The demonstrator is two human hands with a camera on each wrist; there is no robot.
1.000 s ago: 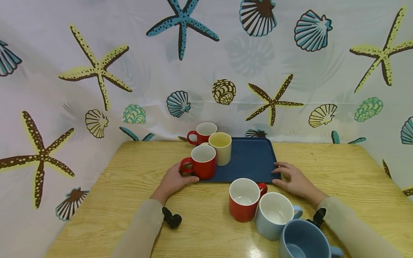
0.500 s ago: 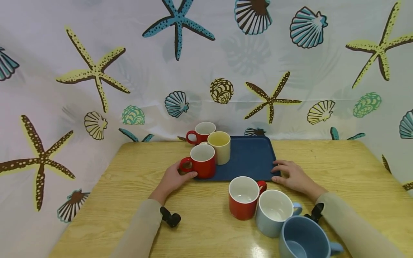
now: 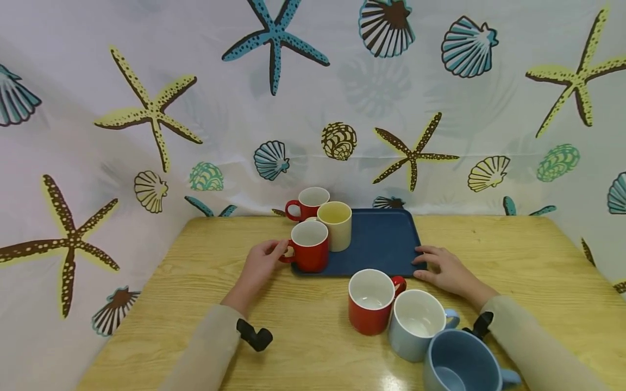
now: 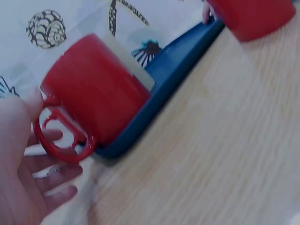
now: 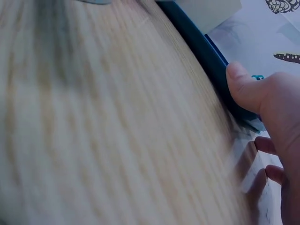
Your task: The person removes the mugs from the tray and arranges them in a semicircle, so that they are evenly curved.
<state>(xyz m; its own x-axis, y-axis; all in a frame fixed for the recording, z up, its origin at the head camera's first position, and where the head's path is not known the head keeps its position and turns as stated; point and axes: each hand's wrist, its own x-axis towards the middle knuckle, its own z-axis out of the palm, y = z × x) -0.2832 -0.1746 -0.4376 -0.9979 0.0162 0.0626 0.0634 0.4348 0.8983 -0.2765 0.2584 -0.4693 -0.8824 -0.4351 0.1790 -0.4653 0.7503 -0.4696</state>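
In the head view, a glossy red mug (image 3: pixel 310 255) with a white inside stands upright on the front left corner of the dark blue tray (image 3: pixel 381 247). My left hand (image 3: pixel 259 264) is at its handle. The left wrist view shows the thumb side against the top of the handle (image 4: pixel 61 150) and fingers behind the loop. My right hand (image 3: pixel 445 271) lies at the tray's front right corner. Its thumb (image 5: pixel 241 84) touches the tray's front wall, while the other fingers reach loosely along the right side. A cream mug (image 3: pixel 337 228) and another red mug (image 3: pixel 313 201) stand behind the first mug.
Nearer on the wooden table (image 3: pixel 293 336) stand a red mug (image 3: pixel 370 309), a pale blue mug (image 3: pixel 413 336) and a darker blue mug (image 3: pixel 440 369), between the arms. A shell-patterned cloth (image 3: pixel 313 108) hangs behind the table. The tray's right part shows bare.
My left hand has risen from the tray's front left corner to the front red mug's handle. That handle has turned slightly toward me. The right hand stays at its corner.
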